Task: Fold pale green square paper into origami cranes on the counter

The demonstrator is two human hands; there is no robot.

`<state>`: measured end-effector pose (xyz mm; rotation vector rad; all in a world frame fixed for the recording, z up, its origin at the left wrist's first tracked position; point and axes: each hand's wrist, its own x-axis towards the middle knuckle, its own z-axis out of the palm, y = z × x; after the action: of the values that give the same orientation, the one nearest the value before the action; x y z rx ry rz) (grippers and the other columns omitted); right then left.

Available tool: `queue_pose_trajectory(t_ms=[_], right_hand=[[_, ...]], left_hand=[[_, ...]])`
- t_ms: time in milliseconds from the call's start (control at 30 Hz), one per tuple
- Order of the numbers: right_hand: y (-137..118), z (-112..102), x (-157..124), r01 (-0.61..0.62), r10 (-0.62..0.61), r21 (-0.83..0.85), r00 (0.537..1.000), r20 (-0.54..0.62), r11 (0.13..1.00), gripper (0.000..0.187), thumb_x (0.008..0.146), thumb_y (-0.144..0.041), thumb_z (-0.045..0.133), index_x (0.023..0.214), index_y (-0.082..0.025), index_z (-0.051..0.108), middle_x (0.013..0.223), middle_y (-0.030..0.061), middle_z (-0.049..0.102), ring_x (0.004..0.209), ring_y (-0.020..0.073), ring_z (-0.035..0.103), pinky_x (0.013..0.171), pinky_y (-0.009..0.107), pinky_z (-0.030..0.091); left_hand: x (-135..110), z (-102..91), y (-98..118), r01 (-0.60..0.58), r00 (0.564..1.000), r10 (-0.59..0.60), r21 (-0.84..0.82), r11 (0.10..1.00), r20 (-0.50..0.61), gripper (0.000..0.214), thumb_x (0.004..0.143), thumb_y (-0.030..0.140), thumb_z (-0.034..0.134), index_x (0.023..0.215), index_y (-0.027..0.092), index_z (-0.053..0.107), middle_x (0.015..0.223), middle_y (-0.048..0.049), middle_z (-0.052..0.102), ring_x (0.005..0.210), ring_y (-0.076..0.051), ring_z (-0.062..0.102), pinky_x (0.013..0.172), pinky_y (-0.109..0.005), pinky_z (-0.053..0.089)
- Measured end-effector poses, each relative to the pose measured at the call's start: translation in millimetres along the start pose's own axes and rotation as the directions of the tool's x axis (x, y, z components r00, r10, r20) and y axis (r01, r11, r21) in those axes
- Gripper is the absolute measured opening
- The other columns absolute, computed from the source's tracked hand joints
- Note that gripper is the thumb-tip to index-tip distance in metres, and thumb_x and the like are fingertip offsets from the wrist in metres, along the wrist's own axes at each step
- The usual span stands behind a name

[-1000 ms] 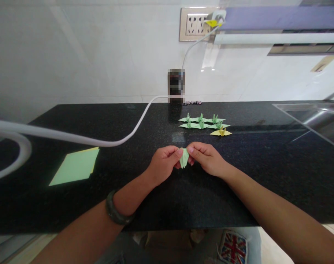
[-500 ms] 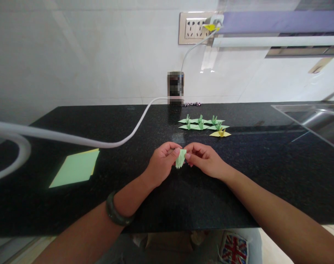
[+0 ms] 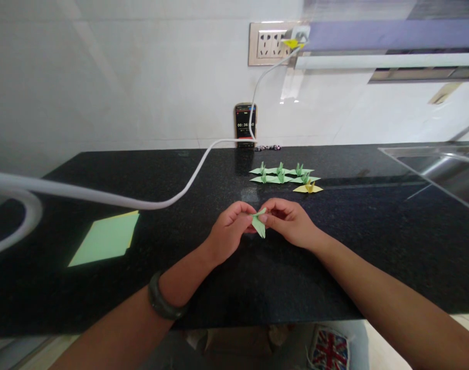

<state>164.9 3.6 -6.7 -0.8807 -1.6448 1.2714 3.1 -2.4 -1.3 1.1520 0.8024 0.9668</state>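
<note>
Between my two hands is a small folded piece of light green origami paper [image 3: 259, 226], held above the black countertop [image 3: 173, 288]. My left hand [image 3: 230, 228] pinches its left side with thumb and fingers. On the other side, my right hand [image 3: 286, 221] grips it near the top, thumb in front. A pointed flap hangs down and another sticks up to the right. Beyond my hands stand several green paper cranes [image 3: 281, 178] in two rows, wings spread, with one yellow paper crane [image 3: 309, 188] in front at the right.
A stack of green and yellow paper sheets [image 3: 105, 239] lies at left. A thick white cable [image 3: 157, 204] arches over the counter. Against the tiled wall leans a phone [image 3: 245, 123] showing a timer, below a wall socket [image 3: 271, 44]. At right is a metal sink [image 3: 454, 174].
The folded green paper has been turned in my fingers: its flaps now spread to a point below and one above right. Both hands stay in about the same place.
</note>
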Motion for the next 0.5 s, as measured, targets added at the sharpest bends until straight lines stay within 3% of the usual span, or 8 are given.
queue_pose_trajectory(t_ms=[400, 500], right_hand=[[-6.0, -2.5, 1.4, -0.057, 0.059, -0.070, 0.998, 0.021, 0.996, 0.017, 0.077, -0.030, 0.051, 0.070, -0.015, 0.055, 0.061, -0.0005, 0.054, 0.057, 0.0092, 0.050, 0.056, 0.022, 0.042], [-7.1, -0.6, 0.9, -0.086, 0.088, -0.090, 0.996, 0.015, 0.992, 0.018, 0.076, -0.030, 0.051, 0.068, -0.014, 0.054, 0.059, -0.0011, 0.052, 0.055, 0.0088, 0.048, 0.054, 0.022, 0.040]], left_hand=[[-0.1, -0.3, -6.4, -0.032, 0.999, 0.027, 0.106, 0.994, 0.043, 0.011, 0.076, 0.026, 0.050, 0.081, 0.017, 0.046, 0.063, 0.0025, 0.057, 0.060, -0.010, 0.055, 0.065, -0.027, 0.045], [-0.6, -1.1, -6.7, -0.032, 0.998, 0.024, 0.170, 0.985, 0.051, 0.015, 0.076, 0.031, 0.050, 0.079, 0.017, 0.046, 0.064, 0.0013, 0.058, 0.057, -0.010, 0.055, 0.059, -0.025, 0.044]])
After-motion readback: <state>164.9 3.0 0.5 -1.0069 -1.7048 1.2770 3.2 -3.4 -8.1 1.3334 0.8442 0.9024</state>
